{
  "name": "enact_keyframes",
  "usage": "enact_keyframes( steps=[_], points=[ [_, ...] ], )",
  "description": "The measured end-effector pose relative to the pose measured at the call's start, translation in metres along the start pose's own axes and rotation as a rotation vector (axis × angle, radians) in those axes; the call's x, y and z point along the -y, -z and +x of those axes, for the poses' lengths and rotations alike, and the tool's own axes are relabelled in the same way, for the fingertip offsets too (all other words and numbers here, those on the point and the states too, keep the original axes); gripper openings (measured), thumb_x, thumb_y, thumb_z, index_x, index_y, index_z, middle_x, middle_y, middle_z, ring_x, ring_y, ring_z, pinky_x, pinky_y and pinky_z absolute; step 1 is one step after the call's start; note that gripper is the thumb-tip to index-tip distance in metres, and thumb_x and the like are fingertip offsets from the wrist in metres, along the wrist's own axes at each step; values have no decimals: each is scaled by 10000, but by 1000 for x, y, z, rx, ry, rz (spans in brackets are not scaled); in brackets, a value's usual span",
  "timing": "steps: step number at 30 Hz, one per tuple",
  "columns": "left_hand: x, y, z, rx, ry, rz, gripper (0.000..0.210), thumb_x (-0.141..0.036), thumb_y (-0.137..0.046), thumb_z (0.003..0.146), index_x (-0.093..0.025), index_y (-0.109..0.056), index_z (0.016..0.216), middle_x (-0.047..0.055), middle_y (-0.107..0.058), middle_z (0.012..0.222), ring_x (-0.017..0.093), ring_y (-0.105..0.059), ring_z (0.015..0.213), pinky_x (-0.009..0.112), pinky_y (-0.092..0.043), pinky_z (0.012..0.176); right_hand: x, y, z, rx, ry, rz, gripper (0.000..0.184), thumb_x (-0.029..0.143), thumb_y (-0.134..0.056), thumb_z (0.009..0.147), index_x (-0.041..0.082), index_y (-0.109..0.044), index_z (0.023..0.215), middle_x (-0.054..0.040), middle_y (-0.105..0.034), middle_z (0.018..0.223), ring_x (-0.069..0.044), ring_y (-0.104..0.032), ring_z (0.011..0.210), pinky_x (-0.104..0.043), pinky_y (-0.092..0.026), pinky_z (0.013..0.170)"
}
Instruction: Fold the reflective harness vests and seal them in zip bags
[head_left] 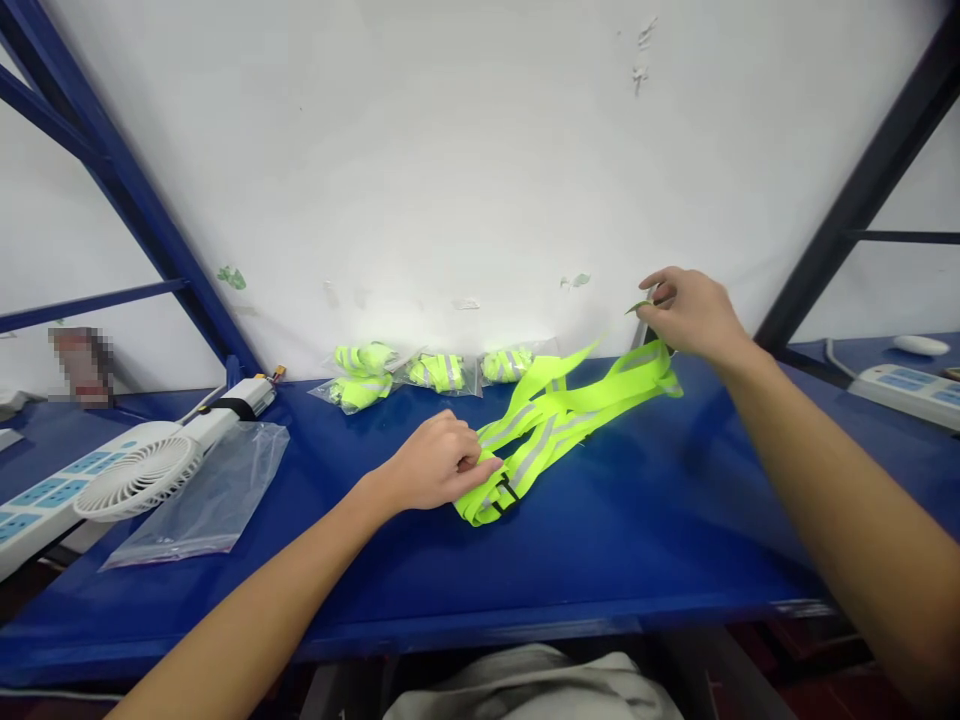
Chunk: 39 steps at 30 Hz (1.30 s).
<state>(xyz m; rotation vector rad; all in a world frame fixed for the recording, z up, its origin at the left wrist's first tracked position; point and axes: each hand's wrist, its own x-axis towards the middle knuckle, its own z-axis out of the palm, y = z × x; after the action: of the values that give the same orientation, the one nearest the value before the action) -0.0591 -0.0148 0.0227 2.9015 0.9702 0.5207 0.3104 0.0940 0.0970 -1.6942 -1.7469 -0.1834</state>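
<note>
A neon-yellow reflective strap harness [551, 425] with grey stripes lies stretched across the blue table. My left hand [439, 462] is closed on its near end, where the straps are bunched beside a black buckle [507, 488]. Raised above the far right end, my right hand [686, 308] pinches part of the strap between thumb and fingers. Some strap hangs below that hand, and a loose yellow end stands up between the two hands. What lies inside my right palm is hidden.
Several bagged yellow reflective bundles [437, 372] lie along the white wall. At left, a clear plastic bag [206, 495] lies beside a white fan [142, 478] and a power strip [56, 500]. Another power strip [911, 388] is at far right. Blue metal posts [142, 180] flank the table.
</note>
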Motion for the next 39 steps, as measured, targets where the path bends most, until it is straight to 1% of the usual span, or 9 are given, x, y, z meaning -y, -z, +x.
enact_keyframes(
  steps=[3,6,9,12,17,20,25,29,39],
  points=[
    [1,-5,0,-165,56,36,479,-364,-472,986,-183,-365,555,-34,-403,483,115,-363,520,339,-336,704,-4,-13,0,304,26,-76,635,440,-689,782,126,-602,1327,-178,-678,1159,-351,-657,1037,-506,-530,922],
    [0,-4,-2,-284,73,8,295,-325,-455,986,-185,-554,746,4,-552,646,141,-463,601,323,-380,691,12,-15,-21,490,271,-29,758,519,-693,788,193,-527,1453,-175,-551,1416,-360,-583,1243,-484,-484,1038],
    [-3,-2,-1,-155,-60,-15,262,-346,-439,1010,-196,-645,1072,91,-665,1042,210,-593,963,357,-420,873,45,-7,-47,672,527,124,679,407,-691,801,298,-537,1453,-76,-566,1440,-320,-591,1263,-422,-494,1047],
    [-2,-8,0,26,-105,-50,315,-351,-360,1043,-207,-640,1042,66,-689,1022,204,-614,982,367,-400,931,78,0,-66,922,631,253,659,328,-712,783,314,-566,1426,-41,-651,1347,-287,-659,1159,-385,-546,955],
    [11,-24,-4,-319,-64,-94,405,-488,-258,1023,-202,-526,918,66,-620,831,201,-535,766,369,-421,774,110,-21,-91,778,806,527,396,279,-649,859,221,-683,1249,-62,-715,1191,-237,-670,1102,-367,-515,973],
    [13,-21,-7,-481,-85,-144,499,-612,-229,980,-218,-476,800,57,-557,738,202,-476,709,383,-409,733,117,-46,-110,762,873,436,559,361,-692,853,181,-597,1374,-122,-642,1329,-280,-620,1200,-425,-471,1037],
    [16,14,-9,-68,93,-298,519,-587,-362,979,-187,-555,710,17,-580,606,144,-498,584,304,-408,627,103,-67,-122,842,836,280,641,569,-612,901,235,-564,1445,-131,-459,1553,-356,-446,1419,-521,-338,1163],
    [35,33,-15,110,364,-410,432,-517,-430,986,-170,-685,1029,10,-656,644,135,-577,555,235,-422,538,81,-65,-109,837,752,282,559,543,-600,917,259,-614,1399,-100,-496,1532,-324,-471,1410,-491,-345,1173],
    [45,0,-15,-326,81,-143,160,-293,-645,847,-161,-706,913,63,-712,816,183,-652,762,314,-519,749,61,-69,-97,743,675,208,447,427,-550,945,201,-674,1311,-127,-606,1396,-325,-571,1287,-500,-426,1087]
  ],
)
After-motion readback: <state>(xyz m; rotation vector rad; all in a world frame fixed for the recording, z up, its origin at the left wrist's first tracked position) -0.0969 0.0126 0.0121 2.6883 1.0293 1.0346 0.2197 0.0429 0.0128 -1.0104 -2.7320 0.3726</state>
